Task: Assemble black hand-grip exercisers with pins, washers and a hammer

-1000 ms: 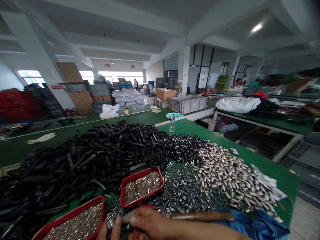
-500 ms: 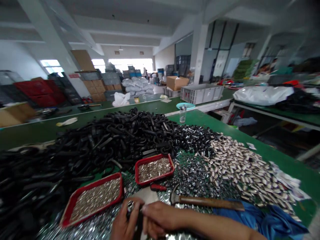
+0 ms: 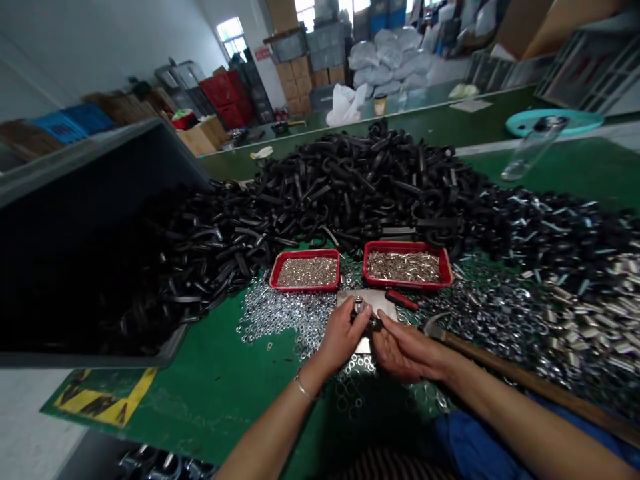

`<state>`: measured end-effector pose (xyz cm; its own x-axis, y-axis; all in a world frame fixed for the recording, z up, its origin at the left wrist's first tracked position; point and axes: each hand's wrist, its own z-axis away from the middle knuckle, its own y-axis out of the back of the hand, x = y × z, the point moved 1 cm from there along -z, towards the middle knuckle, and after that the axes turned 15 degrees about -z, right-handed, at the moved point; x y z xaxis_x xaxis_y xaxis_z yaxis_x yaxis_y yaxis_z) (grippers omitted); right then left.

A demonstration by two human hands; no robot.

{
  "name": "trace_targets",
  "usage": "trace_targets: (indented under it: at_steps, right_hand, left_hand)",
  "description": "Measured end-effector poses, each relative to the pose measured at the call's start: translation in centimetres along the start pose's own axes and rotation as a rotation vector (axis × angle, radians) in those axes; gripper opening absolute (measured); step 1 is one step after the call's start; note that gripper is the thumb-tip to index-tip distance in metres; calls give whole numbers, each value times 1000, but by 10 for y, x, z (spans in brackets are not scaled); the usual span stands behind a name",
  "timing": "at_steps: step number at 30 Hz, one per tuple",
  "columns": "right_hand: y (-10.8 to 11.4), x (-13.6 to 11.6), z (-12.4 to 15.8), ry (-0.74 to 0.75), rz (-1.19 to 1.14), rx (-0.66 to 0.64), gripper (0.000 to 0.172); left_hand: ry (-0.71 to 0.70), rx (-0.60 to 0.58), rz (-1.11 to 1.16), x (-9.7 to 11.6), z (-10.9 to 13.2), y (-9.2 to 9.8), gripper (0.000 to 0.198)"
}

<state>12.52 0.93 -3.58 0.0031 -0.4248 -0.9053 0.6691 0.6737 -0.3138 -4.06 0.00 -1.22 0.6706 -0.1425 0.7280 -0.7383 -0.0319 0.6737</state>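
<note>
My left hand [image 3: 345,330] is closed round a small black part [image 3: 373,324], with a silver metal piece [image 3: 359,305] showing at its top. My right hand [image 3: 406,348] pinches the same part from the other side, and the fingers hide much of it. Both hands are over a flat metal plate [image 3: 377,297] on the green table. Just beyond lies a red-and-black screwdriver [image 3: 401,300]. Beside my right wrist rests a wooden-handled hammer [image 3: 493,363].
Two red trays, one of tiny metal bits [image 3: 274,280] and one of small pins [image 3: 367,275], stand ahead. Behind rises a heap of black curved parts [image 3: 345,180]. Loose rings [image 3: 280,317] and metal sleeves [image 3: 595,320] lie around. A grey bin [image 3: 170,157] tips in from the left.
The view has swung left and down, bringing the grey bin and my left forearm into sight. Both hands remain together on the black part above the plate.
</note>
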Motion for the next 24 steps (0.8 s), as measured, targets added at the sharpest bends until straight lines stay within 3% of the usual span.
trace_targets:
  at_steps: [5, 9, 11, 13, 15, 18, 20, 22, 24]
  right_hand:
    - [4, -9, 0, 198, 262, 339, 56]
    - [-1, -9, 1, -48, 99, 131, 77]
    - [0, -11, 2, 61, 229, 237, 69]
    - [2, -14, 4, 227, 369, 384, 53]
    - [3, -14, 4, 211, 328, 328, 51]
    - [1, -13, 5, 43, 115, 74, 64]
    - [-1, -14, 5, 123, 88, 107, 55]
    - [-3, -16, 5, 318, 156, 258, 41]
    - [-7, -15, 5, 427, 194, 363, 37]
  left_hand:
    - [60, 57, 53, 0, -3, -3, 27]
    - [-130, 120, 8, 6, -3, -5, 20]
    - [-128, 125, -31, 6, -3, -7, 19]
    - [-18, 155, -6, 4, -1, -11, 21]
    - [43, 196, 13, 2, 2, -14, 22]
    - [-119, 175, -45, 4, 6, -13, 17]
    - [-153, 180, -54, 6, 8, -12, 18]
    - [-13, 219, 18, 6, 8, -13, 23]
    - [160, 255, 94, 6, 8, -16, 28]
